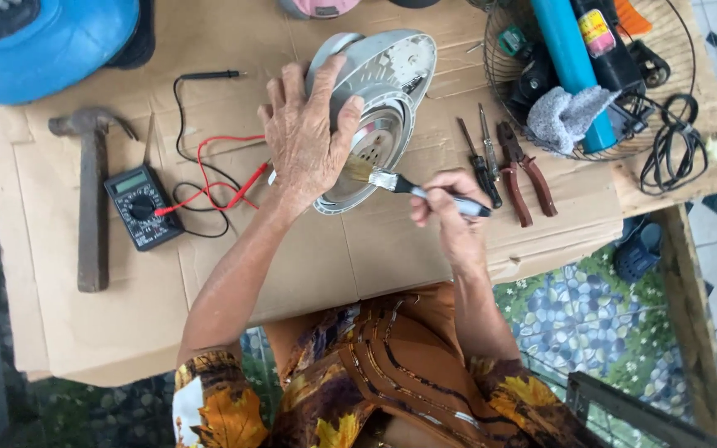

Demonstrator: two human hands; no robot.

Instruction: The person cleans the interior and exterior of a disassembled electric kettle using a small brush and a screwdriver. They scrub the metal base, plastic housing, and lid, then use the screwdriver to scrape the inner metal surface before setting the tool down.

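Brushing step under way — left hand [304,137] spread flat over a grey appliance housing [379,108] on the cardboard-covered worktop [126,290]. Right hand [450,207] closed round a small paintbrush [412,187], bristles at the housing's rim. Probably calls next for short, light strokes across the vented centre, housing held steady.

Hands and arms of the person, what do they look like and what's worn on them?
Both the left hand and the right hand are bare, with no gloves, rings or watch visible. The forearms are uncovered. Short sleeves reach about the elbows, in brown fabric printed with orange and yellow leaves.
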